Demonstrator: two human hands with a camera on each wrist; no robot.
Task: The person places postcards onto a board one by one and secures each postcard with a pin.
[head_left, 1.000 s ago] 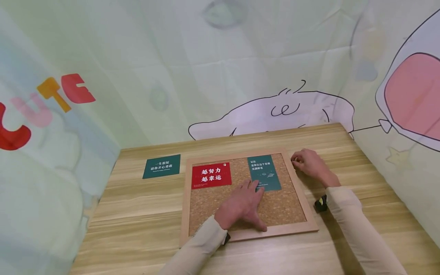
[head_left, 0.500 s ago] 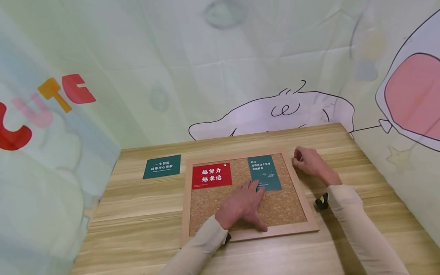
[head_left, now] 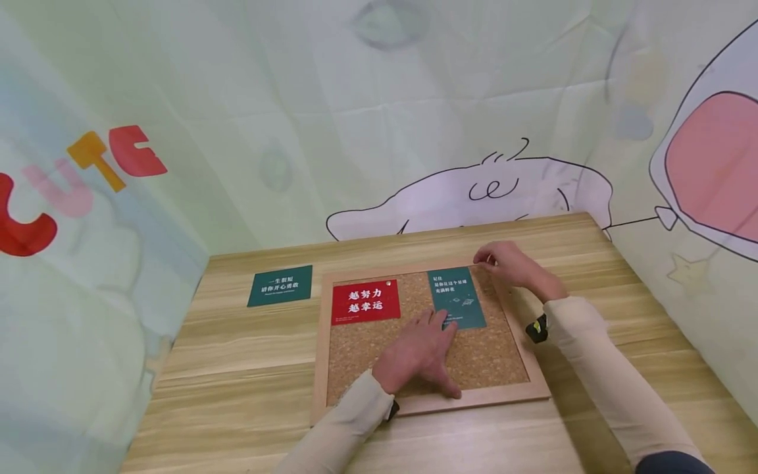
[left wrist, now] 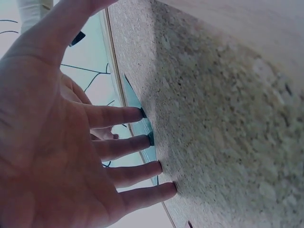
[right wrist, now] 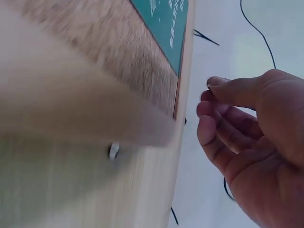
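Note:
A wood-framed cork board [head_left: 485, 362] lies on the table. My left hand [head_left: 417, 355] rests over it, fingers spread and fairly straight. Two of its fingertips touch the lower end of a teal card [head_left: 453, 289], and the thumb reaches the front frame. In the left wrist view the other fingertips [left wrist: 168, 190] meet the cork. My right hand [head_left: 512, 263] is raised over the board's far right corner, beside the card's top. Thumb and index finger pinch a tiny thumbtack [right wrist: 209, 87], mostly hidden by the fingertips.
A red card [head_left: 366, 303] with a small round tack [head_left: 388, 283] at its top right corner sits on the board's left half. Another teal card [head_left: 279, 286] lies on the table left of the board. Another small tack [right wrist: 114, 150] lies on the table. A printed curtain [head_left: 266, 131] hangs behind.
My right hand was low beside the board's right edge, its fingertips together. It has lifted and moved left over the far right corner. The left hand stays in place.

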